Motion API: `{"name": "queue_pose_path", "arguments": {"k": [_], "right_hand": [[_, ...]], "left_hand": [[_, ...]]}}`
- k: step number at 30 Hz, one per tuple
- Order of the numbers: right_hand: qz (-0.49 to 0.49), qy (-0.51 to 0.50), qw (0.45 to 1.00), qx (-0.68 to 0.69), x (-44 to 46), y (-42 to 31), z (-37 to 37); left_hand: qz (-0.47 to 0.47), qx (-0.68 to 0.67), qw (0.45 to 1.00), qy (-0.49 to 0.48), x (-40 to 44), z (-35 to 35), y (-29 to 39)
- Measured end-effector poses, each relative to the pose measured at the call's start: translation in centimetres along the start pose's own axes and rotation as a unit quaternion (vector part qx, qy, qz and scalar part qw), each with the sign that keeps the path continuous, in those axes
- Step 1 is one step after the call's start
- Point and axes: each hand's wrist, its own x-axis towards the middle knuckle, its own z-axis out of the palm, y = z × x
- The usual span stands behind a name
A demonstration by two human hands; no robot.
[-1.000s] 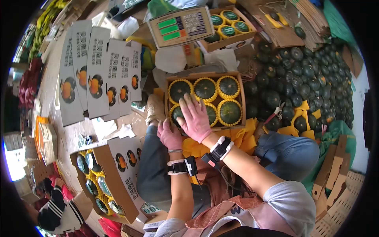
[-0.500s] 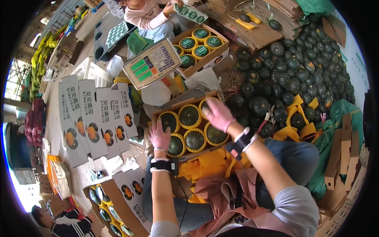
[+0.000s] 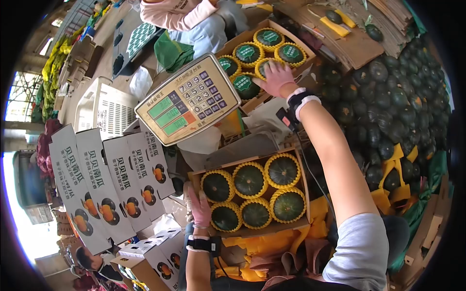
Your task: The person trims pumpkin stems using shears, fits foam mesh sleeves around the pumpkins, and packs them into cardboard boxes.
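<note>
My right hand (image 3: pixel 277 80), in a pink glove, reaches over the far cardboard box (image 3: pixel 307 64). Its fingers and thumb are around a small dark green pumpkin (image 3: pixel 262 69) in a yellow foam net. Other netted pumpkins there carry green labels. My left hand (image 3: pixel 200 209), also gloved, rests at the left side of the near cardboard box (image 3: pixel 252 232), fingers stretched out. Inside that box, several unlabelled pumpkins (image 3: pixel 250 178) sit in two rows, each in its yellow net.
A weighing scale's display panel (image 3: pixel 187 99) stands between the boxes on the left. Printed white cartons (image 3: pixel 104 189) lean at the left. Loose pumpkins (image 3: pixel 388 97) are heaped at the right. Another person's sleeve (image 3: pixel 179 17) shows behind the far box.
My right hand has moved from the near box's upper right pumpkin to the far box. My left hand has shifted to the box's side. The view has shifted; the other person's label sheet has left it.
</note>
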Motion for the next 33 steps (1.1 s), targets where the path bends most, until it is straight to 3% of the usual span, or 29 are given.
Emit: {"name": "queue_pose_path", "arguments": {"k": [1,3,4,5,6,7,8,9,11,12,13,14,16,17,19,21,22,23,24,25,27,29,30,32,33], "right_hand": [[0.017,-0.096,0.995,0.002,0.0,0.2,0.6],[0.067,-0.172,0.966,0.179,1.0,1.7,-1.3],[0.069,-0.062,0.963,0.252,-0.4,2.2,-1.6],[0.071,0.050,0.944,0.319,-2.1,3.2,-1.8],[0.064,0.031,0.887,0.456,-5.5,3.7,-3.9],[0.052,0.014,0.811,0.583,-10.4,3.3,-6.7],[0.094,-0.103,0.709,0.691,-16.0,2.0,-8.5],[0.165,-0.205,0.593,0.761,-21.5,0.7,-10.3],[0.267,-0.506,0.406,0.713,-32.9,-3.0,-10.6],[0.291,-0.594,0.351,0.663,-39.5,-5.1,-8.5],[0.172,-0.668,0.138,0.711,-46.1,-5.9,-2.6],[0.482,-0.580,0.112,0.647,-44.9,-7.7,-8.0],[0.471,-0.377,0.284,0.745,-44.2,-9.9,-8.0],[0.457,-0.265,0.359,0.769,-44.5,-10.1,-7.1],[0.400,-0.184,0.420,0.794,-45.3,-10.0,-1.0],[0.402,-0.172,0.430,0.790,-45.0,-9.2,-0.6],[0.414,-0.200,0.391,0.797,-45.1,-8.1,-1.6],[0.425,-0.227,0.356,0.801,-44.9,-6.7,-2.5],[0.429,-0.177,0.348,0.815,-46.0,-6.3,0.1],[0.433,-0.116,0.371,0.813,-45.9,-5.9,-1.0],[0.382,0.014,0.347,0.856,-45.4,-5.0,-2.0],[0.307,0.031,0.341,0.888,-44.5,-2.5,-0.9],[0.291,0.040,0.361,0.885,-43.5,-1.1,-2.3],[0.351,0.124,0.373,0.850,-40.2,0.5,-3.7],[0.365,0.156,0.389,0.831,-38.2,1.6,-3.9]], "left_hand": [[0.018,0.038,0.999,0.008,-0.4,1.0,-1.9],[0.052,0.112,0.992,0.012,-1.3,0.8,-2.1],[0.087,0.097,0.991,0.031,-1.2,0.6,-1.6],[0.055,0.084,0.995,0.008,-1.1,0.6,-1.7],[0.025,0.070,0.997,-0.014,-1.1,0.6,-2.2],[-0.074,-0.038,0.996,-0.011,-0.3,-0.1,-0.1],[-0.171,-0.146,0.974,0.013,0.6,-0.8,2.2],[-0.176,-0.139,0.974,0.012,0.8,-1.0,2.7],[-0.185,-0.124,0.975,0.003,0.2,-1.1,3.2],[-0.177,-0.072,0.981,-0.024,-0.4,-1.6,3.7],[-0.181,-0.079,0.980,-0.020,-1.3,-1.0,3.1],[-0.184,-0.087,0.979,-0.015,-2.7,0.6,1.5],[-0.189,-0.089,0.977,-0.031,-5.0,1.4,1.7],[-0.172,-0.145,0.974,0.007,-6.7,2.8,0.9],[-0.243,-0.197,0.947,-0.067,-8.7,1.5,3.8],[-0.193,-0.302,0.933,0.023,-11.3,3.1,4.2],[-0.181,-0.175,0.967,0.040,-12.2,3.5,4.0],[-0.251,-0.229,0.940,0.029,-12.7,3.0,5.8],[-0.201,-0.184,0.962,0.036,-13.2,1.7,8.6],[-0.200,-0.213,0.955,0.051,-13.8,3.4,8.0],[-0.198,-0.309,0.927,0.082,-13.4,4.6,10.4],[-0.202,-0.296,0.932,0.050,-11.6,4.2,13.9],[-0.223,-0.358,0.906,0.031,-10.3,5.3,14.1],[-0.153,-0.500,0.850,0.063,-6.1,6.0,17.4],[-0.133,-0.426,0.894,0.035,-3.7,5.6,18.7]]}}
